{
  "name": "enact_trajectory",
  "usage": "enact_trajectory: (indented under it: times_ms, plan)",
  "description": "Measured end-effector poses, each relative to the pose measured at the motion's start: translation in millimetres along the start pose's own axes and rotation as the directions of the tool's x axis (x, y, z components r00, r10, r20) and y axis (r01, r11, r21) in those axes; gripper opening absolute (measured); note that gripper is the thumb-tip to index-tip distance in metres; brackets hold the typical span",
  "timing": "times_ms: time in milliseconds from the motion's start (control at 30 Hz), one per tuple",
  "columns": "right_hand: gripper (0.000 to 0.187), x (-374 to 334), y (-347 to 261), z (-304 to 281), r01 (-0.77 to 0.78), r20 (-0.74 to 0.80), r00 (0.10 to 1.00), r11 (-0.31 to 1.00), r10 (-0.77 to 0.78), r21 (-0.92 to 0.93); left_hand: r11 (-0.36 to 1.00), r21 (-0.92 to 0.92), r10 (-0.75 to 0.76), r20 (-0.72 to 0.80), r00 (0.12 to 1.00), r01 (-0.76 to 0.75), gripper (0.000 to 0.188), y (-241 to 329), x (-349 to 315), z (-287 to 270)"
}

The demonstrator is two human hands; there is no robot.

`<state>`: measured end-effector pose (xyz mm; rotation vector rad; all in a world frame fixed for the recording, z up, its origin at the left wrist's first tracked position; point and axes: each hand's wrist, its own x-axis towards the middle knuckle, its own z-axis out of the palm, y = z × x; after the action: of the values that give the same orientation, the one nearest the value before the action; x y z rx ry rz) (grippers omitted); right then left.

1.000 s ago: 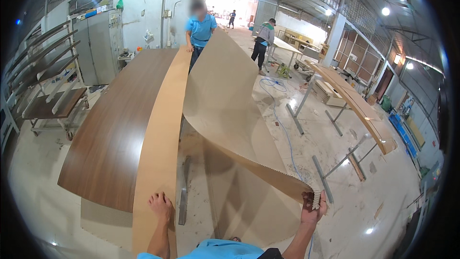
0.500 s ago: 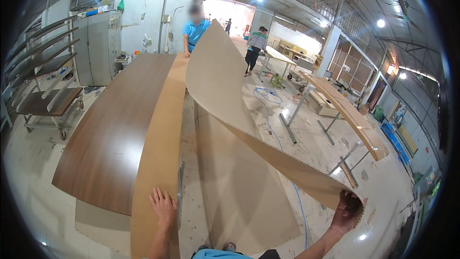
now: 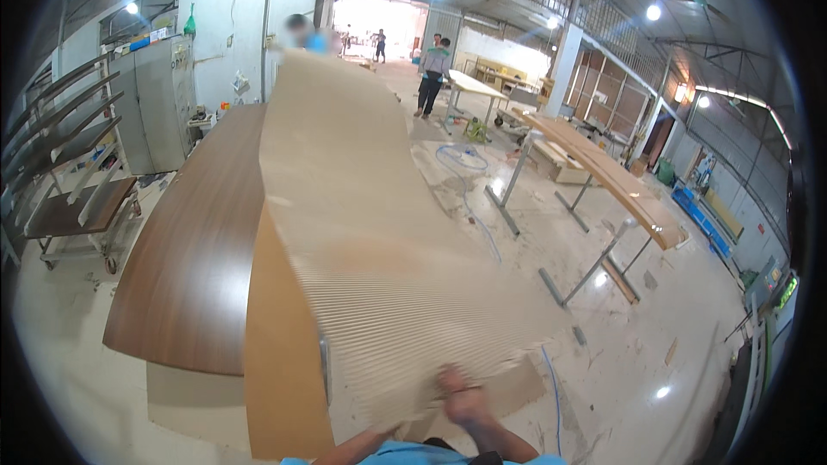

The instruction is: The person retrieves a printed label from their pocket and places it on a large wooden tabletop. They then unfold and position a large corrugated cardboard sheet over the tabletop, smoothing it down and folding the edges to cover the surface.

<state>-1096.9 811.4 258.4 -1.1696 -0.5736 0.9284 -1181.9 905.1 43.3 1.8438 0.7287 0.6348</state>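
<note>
A long, flexible sheet of tan corrugated cardboard [image 3: 370, 215] stretches in front of me, its ribbed near end raised close to my body. My right hand [image 3: 465, 400] is closed on that near edge, slightly blurred. The forearm of my left hand [image 3: 379, 437] runs up to the sheet's near left corner, where the cardboard hides its fingers. Another person in blue [image 3: 314, 41] stands behind the raised far end, hands hidden by it. Left of the sheet lies a dark brown wood-grain panel [image 3: 194, 250], with an orange-tan strip [image 3: 280, 362] alongside it.
A wheeled rack [image 3: 77, 207] with boards and a grey cabinet [image 3: 153, 103] stand at the left. To the right, a long tan board [image 3: 603, 172] rests on metal stands. A blue hose [image 3: 465, 157] trails over the floor. Another person [image 3: 433, 76] stands farther back.
My right hand has swung inward from the far right, bringing the cardboard's near end across in front of me. My left hand has left the orange-tan strip. The sheet's far end has shifted left.
</note>
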Motion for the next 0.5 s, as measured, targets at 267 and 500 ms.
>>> enact_trajectory:
  times_ms: [267,500]
  plan:
    - [0.050,-97,74,92,-0.143,0.640,0.657,0.900,0.398,-0.412,0.979,-0.177,0.074,-0.178,0.981,-0.106,0.049,38,-125,33]
    - [0.044,-130,127,152,-0.299,0.684,0.677,0.951,0.273,-0.084,0.949,-0.196,0.140,-0.435,0.889,-0.245,0.052,68,-130,40]
